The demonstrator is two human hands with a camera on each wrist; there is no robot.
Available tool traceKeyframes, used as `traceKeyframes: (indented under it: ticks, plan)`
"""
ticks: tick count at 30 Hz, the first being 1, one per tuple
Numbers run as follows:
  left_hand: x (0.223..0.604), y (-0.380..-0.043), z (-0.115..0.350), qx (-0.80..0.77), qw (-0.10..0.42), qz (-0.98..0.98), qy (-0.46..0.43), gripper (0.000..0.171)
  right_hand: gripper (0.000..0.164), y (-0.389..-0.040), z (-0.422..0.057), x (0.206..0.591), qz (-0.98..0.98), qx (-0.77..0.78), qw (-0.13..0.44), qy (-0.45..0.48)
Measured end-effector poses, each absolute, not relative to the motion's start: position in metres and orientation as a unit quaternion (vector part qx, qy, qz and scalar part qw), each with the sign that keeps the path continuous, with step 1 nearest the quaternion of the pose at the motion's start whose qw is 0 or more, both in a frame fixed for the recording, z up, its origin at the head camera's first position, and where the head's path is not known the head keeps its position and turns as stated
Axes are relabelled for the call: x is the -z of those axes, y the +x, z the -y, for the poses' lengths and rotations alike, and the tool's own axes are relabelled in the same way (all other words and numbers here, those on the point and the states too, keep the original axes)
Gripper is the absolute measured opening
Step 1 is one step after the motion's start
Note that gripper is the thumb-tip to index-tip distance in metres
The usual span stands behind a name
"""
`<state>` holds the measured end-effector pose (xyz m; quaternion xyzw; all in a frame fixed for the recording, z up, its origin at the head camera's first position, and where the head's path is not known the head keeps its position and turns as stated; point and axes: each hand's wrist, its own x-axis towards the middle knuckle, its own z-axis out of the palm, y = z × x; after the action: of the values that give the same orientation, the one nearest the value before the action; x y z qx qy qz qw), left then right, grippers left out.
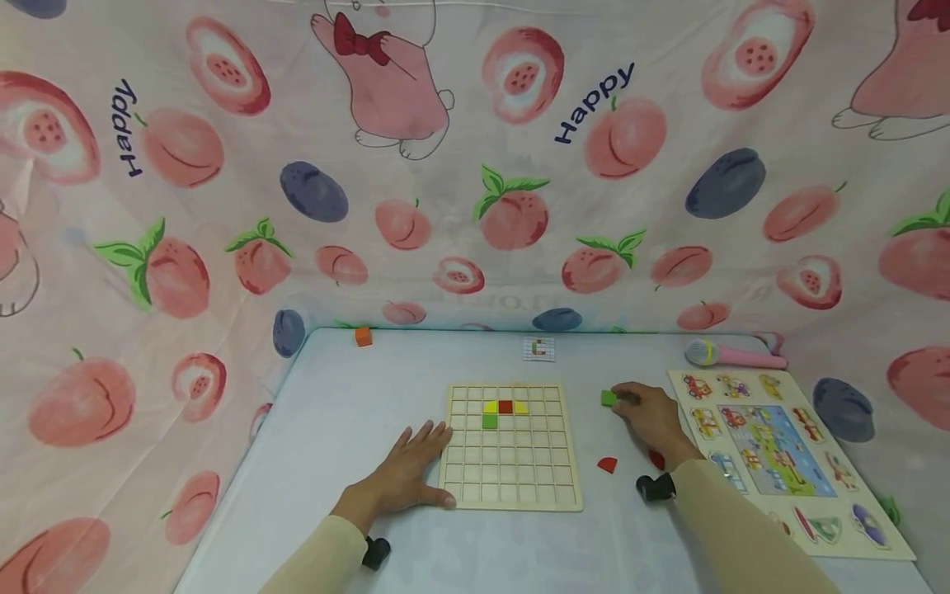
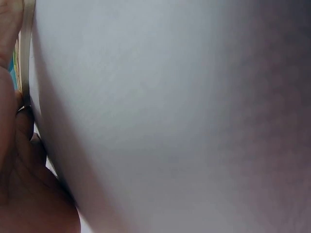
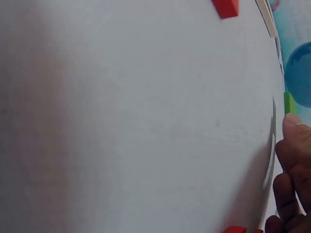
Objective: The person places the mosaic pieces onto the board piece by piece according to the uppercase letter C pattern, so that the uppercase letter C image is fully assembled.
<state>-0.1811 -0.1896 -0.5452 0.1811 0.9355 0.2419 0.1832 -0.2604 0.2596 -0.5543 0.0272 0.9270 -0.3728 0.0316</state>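
My left hand (image 1: 406, 472) lies with spread fingers at the left edge of a wooden grid board (image 1: 512, 474), its fingertips and thumb right at the rim. In the board's upper part sit a red square (image 1: 505, 407) between two yellow pieces, and a green square (image 1: 490, 421) under the left yellow one. Right of the board, my right hand (image 1: 653, 419) pinches a green square block (image 1: 609, 398) between thumb and fingers. The same green block (image 3: 289, 103) shows at the fingertips in the right wrist view. The left wrist view shows mostly tabletop beside the left hand (image 2: 29, 179).
Red quarter-round pieces (image 1: 607, 465) lie near the right hand, one partly hidden by the wrist. A small card (image 1: 538, 349) with a coloured pattern lies behind the board. An orange block (image 1: 363, 337) stands at the back left. At right are a toy microphone (image 1: 735, 355) and a picture puzzle (image 1: 794, 528).
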Motion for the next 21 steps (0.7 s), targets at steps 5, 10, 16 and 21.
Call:
traceKeyframes:
  ticks: [5,10,16,21]
  plan:
    - [0.546,-0.182,0.190,-0.239,0.183,-0.936,0.182,0.119,0.039,-0.258,-0.257,0.550,-0.917,0.396,0.033,0.041]
    - [0.547,-0.182,0.190,-0.237,0.183,-0.937,0.181,0.120,0.037,-0.258,-0.255,0.548,-0.908,0.417,0.004,0.040]
    - [0.547,-0.182,0.191,-0.237,0.181,-0.937,0.182,0.120,0.033,-0.258,-0.250,0.548,-0.902,0.429,-0.043,0.035]
    - [0.548,-0.182,0.190,-0.238,0.180,-0.937,0.183,0.120,0.033,-0.258,-0.242,0.546,-0.891,0.447,-0.058,0.048]
